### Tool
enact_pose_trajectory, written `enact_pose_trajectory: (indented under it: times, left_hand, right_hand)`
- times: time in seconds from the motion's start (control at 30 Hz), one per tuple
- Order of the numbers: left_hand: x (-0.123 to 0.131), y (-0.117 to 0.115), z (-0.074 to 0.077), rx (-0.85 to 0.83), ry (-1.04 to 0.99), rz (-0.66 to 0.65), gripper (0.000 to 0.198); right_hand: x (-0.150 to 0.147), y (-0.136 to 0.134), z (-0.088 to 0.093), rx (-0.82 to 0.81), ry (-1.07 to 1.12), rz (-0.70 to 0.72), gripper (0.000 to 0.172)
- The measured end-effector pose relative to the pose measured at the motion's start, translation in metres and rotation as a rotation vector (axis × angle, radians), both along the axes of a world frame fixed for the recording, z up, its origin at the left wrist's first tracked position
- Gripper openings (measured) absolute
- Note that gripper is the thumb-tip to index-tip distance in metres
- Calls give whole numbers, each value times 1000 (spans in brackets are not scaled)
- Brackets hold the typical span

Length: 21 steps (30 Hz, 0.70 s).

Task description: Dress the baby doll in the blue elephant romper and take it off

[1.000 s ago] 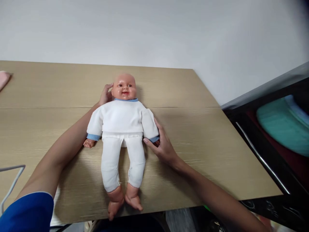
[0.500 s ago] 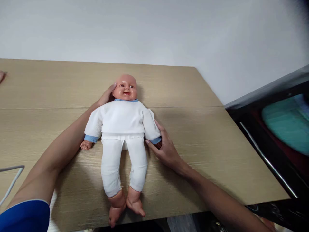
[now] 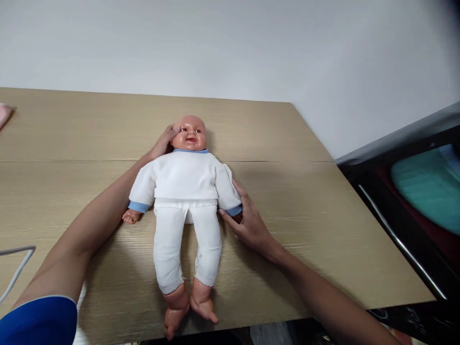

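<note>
Head view shows a doll lying on its back, face up, on the counter, between the left grip and the right grip. It has a bald, shiny head with dark eyes and slightly parted lips, a fluffy white top with blue trim at the collar and both cuffs, and plain white trousers. Its arms slope out from the body, its legs lie a little apart, and its feet are bare. The head rests against the left grip, which is curved along its side with the thumb tip beside one eye; the other fingers are mostly hidden, so I cannot tell how tightly they close. The right grip pinches the end of the near sleeve, thumb on the inner side and fingers around the outer, with the blue cuff between them. The trunk lies between the two grips, the legs reach nearer the wearer than either, and the other sleeve lies alongside the left forearm. Well beyond the left grip, at the counter's far left, sits something pink.
</note>
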<state>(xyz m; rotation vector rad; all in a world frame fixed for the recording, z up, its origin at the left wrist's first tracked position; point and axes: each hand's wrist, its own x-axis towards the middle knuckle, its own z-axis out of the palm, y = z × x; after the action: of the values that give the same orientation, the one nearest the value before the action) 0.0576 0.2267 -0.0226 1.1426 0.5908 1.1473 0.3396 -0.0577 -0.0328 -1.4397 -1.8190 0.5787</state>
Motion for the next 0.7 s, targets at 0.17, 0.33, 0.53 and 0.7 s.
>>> enact_pose_trajectory:
  times: [0.17, 0.33, 0.53, 0.7]
  left_hand:
    - [1, 1, 0, -33, -11, -15, 50]
    - [3, -6, 7, -53, 0, -33, 47]
    - [2, -9, 14, -63, 20, -54, 47]
    - [4, -11, 17, -58, 48, -48, 50]
  right_hand:
    - [1, 0, -1, -13, 3, -12, 88]
    - [2, 0, -2, -16, 4, -10, 87]
    - [3, 2, -1, -11, 7, -7, 86]
    - [2, 4, -2, 17, 5, -13, 86]
